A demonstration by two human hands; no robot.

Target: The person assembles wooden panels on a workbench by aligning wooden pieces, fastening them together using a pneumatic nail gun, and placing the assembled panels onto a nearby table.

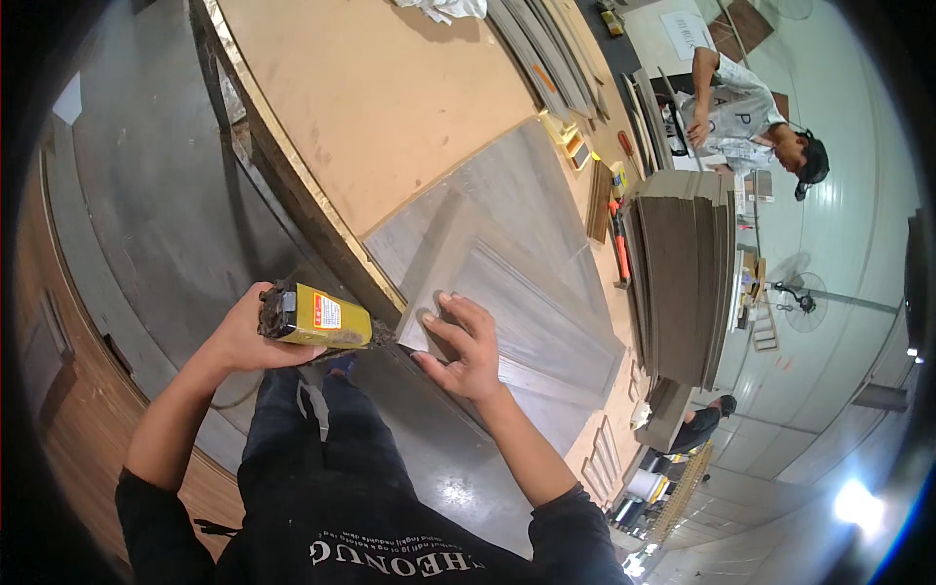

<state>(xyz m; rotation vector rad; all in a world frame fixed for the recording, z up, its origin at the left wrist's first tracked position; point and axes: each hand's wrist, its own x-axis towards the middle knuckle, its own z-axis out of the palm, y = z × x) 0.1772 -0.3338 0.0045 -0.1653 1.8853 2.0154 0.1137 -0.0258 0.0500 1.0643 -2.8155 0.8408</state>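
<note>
We have our left hand (255,331) wrapped around a yellow box-shaped block (352,328) with a dark top, held tilted beside the near corner of a grey panel (531,297). Some of that hand's fingers are hidden, yet the grip looks closed on the block. The block's far end sits close to the panel's corner, and we cannot tell whether the two touch.

Our right hand (466,346) lies on that same corner, its fingers slightly spread over the panel's edge strip and the thumb close to the rim; whether it truly pinches the panel, we cannot tell. The panel lies askew on a grey sheet (531,161) on the counter (380,107), its corner near the counter's edge.

To handle this well, we would judge it best to steady the panel with a light, even press, keep the right thumb clear of the block's end, and hold the block firmly so its weight cannot knock the corner. Since the panel seems smooth, we should avoid dragging it across the sheet, and keep it clear of the red-handled tool (618,244) on the far side.
</note>
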